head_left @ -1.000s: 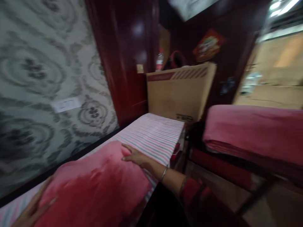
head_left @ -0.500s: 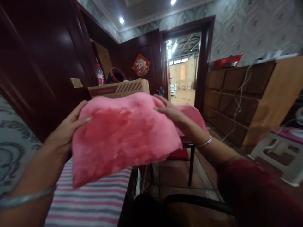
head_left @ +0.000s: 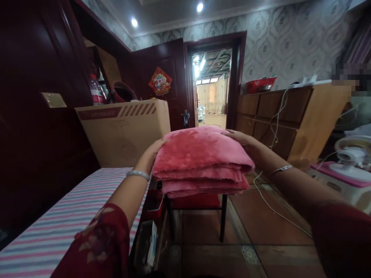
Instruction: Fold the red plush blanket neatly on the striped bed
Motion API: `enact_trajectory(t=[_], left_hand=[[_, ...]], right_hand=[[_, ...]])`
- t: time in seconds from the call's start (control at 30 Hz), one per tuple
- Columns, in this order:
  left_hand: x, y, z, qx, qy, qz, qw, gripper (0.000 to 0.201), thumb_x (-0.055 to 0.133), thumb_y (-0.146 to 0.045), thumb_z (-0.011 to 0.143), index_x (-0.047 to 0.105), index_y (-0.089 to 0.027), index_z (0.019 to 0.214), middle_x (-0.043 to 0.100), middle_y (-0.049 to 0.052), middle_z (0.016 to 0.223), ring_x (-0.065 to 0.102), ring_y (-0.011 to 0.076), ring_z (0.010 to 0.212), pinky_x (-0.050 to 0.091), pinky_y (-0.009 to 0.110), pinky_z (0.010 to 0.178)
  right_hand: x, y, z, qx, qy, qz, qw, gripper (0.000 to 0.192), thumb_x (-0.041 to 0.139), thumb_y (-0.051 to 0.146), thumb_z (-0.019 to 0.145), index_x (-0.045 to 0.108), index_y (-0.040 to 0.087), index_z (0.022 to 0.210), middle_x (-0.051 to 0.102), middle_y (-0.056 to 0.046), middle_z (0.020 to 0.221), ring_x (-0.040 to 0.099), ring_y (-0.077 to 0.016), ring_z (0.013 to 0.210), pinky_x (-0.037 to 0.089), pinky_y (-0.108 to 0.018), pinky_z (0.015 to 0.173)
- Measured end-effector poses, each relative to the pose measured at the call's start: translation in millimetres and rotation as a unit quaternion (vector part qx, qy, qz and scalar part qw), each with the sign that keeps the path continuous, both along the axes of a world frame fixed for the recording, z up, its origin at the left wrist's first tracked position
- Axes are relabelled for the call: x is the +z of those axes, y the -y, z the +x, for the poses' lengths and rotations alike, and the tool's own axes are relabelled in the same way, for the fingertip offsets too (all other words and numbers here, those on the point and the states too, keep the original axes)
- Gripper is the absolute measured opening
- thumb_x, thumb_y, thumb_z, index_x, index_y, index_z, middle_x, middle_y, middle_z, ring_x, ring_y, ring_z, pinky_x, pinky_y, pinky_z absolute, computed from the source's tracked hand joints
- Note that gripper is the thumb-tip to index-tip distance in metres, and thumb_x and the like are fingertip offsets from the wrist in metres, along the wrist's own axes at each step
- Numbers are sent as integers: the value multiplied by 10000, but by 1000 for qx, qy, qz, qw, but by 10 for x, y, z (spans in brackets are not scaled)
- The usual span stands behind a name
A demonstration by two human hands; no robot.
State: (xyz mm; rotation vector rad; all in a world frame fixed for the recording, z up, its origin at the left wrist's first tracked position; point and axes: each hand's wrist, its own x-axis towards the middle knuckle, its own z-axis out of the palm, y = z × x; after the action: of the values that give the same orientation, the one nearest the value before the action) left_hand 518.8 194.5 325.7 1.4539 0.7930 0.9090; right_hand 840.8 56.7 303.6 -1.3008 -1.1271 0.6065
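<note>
A thick, fluffy pink blanket [head_left: 199,154] lies folded in several layers on a chair with a red seat [head_left: 194,201]. My left hand [head_left: 158,150] grips its left side near the far corner, thumb on top and the other fingers mostly hidden. At the far right corner, my right hand [head_left: 240,139] holds the blanket's edge, its fingers partly over the top. The folded edges face me and sit roughly one above another.
On the left is a bed with a striped sheet [head_left: 87,208], with a large cardboard box [head_left: 124,131] beyond. Wooden drawers [head_left: 278,112] line the right wall. A white cable [head_left: 281,214] crosses the tiled floor near a fan [head_left: 352,154] on a stool.
Both hands have brought the raised blanket flap forward and down onto the rest of the blanket on the chair. The view has turned slightly right.
</note>
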Motion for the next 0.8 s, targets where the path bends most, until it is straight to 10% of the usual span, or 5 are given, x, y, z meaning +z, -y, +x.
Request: enact_trajectory(t=[0.4,0.67,0.8], left_hand=[[17,-207,-53,-72,4,-19,997,437,718,-240,713,693,-146,1139,761,99,896,720,229,845,576,364,816],[106,85,-278,-16,-17,-18,1000,1064,826,-315,666,255,-229,1560,555,165,1414,651,263,1127,555,357,892],[139,112,-267,-10,-49,22,999,1012,825,-216,635,347,-215,1527,545,180,1411,637,284,1130,542,381,905]], right_hand=[[35,28,-59,-18,-56,-39,998,664,691,312,825,454,182,1431,527,-130,1462,587,-244,1248,497,-387,1041],[36,464,-247,-1,-68,-31,997,891,720,431,795,268,232,1537,403,-138,1551,525,-281,1317,502,-397,1035],[92,492,-298,-22,-4,-14,1000,946,787,359,733,301,210,1531,363,-133,1575,455,-301,1373,458,-385,1085]])
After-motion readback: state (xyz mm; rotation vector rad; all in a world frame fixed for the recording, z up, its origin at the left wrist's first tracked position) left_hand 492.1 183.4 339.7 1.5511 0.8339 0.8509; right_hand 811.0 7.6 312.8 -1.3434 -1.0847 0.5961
